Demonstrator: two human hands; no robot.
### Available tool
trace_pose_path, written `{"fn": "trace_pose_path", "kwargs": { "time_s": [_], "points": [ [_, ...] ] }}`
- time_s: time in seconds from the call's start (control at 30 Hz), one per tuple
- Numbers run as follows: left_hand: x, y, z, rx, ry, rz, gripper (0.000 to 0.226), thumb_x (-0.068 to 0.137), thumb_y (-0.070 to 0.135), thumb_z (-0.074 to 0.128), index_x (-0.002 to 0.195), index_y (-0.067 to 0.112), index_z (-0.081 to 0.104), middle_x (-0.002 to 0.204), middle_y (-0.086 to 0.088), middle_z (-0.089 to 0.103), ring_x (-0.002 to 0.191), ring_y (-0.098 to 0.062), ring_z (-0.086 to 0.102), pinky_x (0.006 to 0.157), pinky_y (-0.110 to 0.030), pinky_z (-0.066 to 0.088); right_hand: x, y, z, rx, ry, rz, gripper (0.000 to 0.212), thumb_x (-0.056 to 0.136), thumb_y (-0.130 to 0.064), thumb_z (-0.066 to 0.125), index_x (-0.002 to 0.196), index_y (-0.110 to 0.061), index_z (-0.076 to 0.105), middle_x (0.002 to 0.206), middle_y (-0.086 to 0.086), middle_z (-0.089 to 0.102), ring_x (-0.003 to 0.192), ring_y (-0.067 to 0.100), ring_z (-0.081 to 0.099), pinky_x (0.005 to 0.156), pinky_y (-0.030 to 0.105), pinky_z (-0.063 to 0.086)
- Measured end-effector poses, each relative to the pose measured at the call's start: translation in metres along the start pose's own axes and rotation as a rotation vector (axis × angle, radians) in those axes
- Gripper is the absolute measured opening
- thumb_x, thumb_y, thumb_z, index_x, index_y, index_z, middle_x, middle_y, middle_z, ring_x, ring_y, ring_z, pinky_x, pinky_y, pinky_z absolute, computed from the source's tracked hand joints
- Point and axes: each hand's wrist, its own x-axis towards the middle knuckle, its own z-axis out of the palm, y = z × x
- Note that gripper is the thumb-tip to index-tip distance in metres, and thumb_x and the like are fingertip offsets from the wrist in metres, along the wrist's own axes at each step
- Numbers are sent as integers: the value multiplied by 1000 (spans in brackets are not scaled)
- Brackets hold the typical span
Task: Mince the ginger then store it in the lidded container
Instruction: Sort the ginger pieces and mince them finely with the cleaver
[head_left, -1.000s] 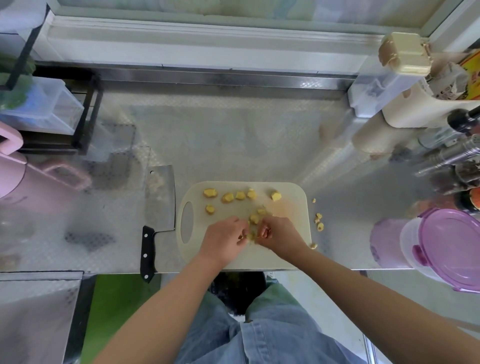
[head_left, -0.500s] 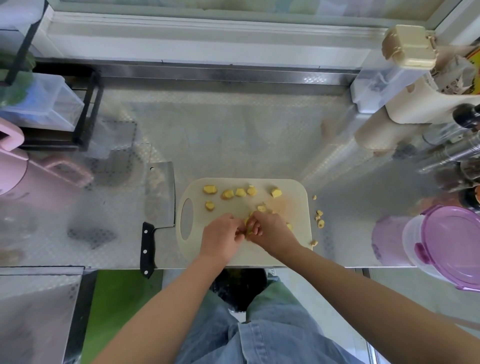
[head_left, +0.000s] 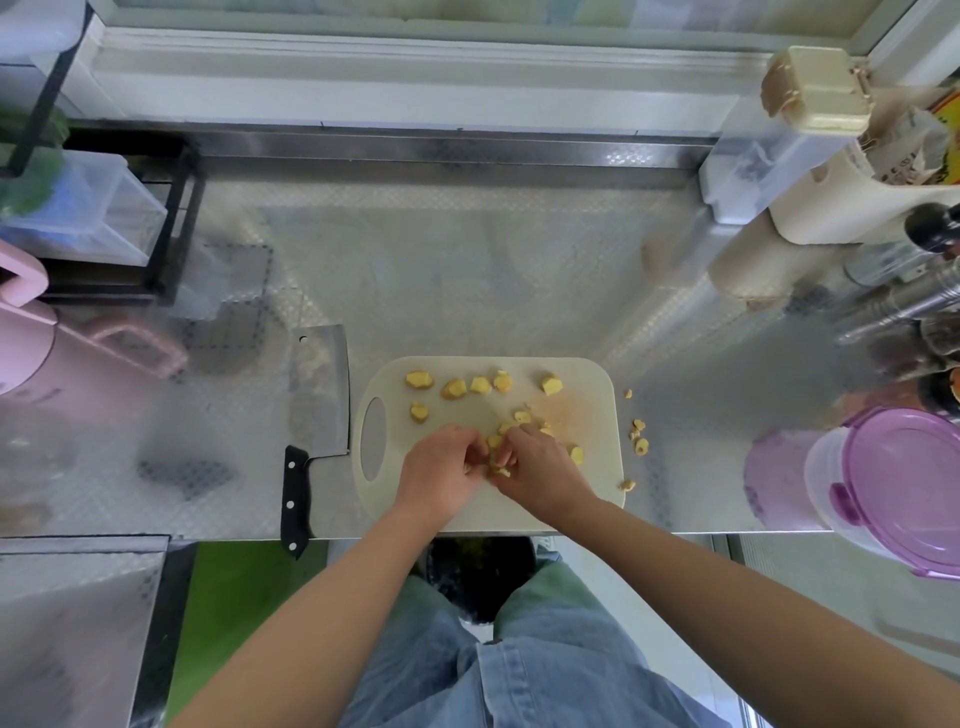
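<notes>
Both hands meet over the near middle of a pale cutting board that lies on a patterned metal surface, close to its front edge. The left hand is knuckles-up with its fingers curled inward toward the right hand, whose fingers are bent the same way, so that the fingertips of the two nearly touch. Small yellow ginger pieces show between and just under those fingertips; the right hand appears to pinch one of them, while whether the left hand actually holds any cannot be told, since its fingers hide what is beneath. More chunks sit in a loose row along the far side of the board, a few lie just beside the right hand, and several stray bits rest on the metal just off the board's right edge. A cleaver lies flat just left of the board, blade away from the person and black handle overhanging the front edge, with no hand on it. The round clear container with its purple lid on stands well apart at the right front corner. A pink jug and a black rack stand at the left, a cream box at the far right, and blue jeans show below
</notes>
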Motion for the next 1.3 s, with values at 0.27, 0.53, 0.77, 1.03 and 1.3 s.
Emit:
{"fn": "trace_pose_path", "kwargs": {
  "time_s": [0.27,0.53,0.77,1.03,1.3],
  "points": [
    [-3,-2,-4,10,-7,82,12,83,26,67,94,23,67,85,10,58,79,-13,55,69,-27,44,-1,10,-11,-78,41,-67,16,83,-30,66,85,-20,53,85,-7,54,75,18,54,67,35,49],
    [-1,4,0,39,-45,100,11,86,29,65,94,27,73,90,4,59,81,-17,56,68,-29,44,-3,9,-10,-65,5,-12,28,82,-29,73,96,-14,53,89,4,66,83,27,59,62,31,36],
    [2,5,2,11,-28,105,17,88,30,64,101,26,73,92,5,60,82,-15,57,68,-25,41,0,15,-11,91,-6,-18,24,75,-19,80,87,-10,60,71,-9,56,65,12,51,62,25,40],
    [9,-2,-14,-294,20,23,16,84,26,71,99,24,71,91,8,65,77,-10,60,74,-28,48,12,-4,-40,544,0,147,18,76,1,76,83,-5,61,68,12,66,56,15,64,58,27,57],
    [10,-17,-28,-585,-16,-19,11,81,18,75,82,29,74,77,9,72,71,-8,60,69,-32,51,24,-14,-51,645,-234,193,30,76,-1,78,98,5,58,73,11,70,62,20,67,63,30,59]
  ]
}}
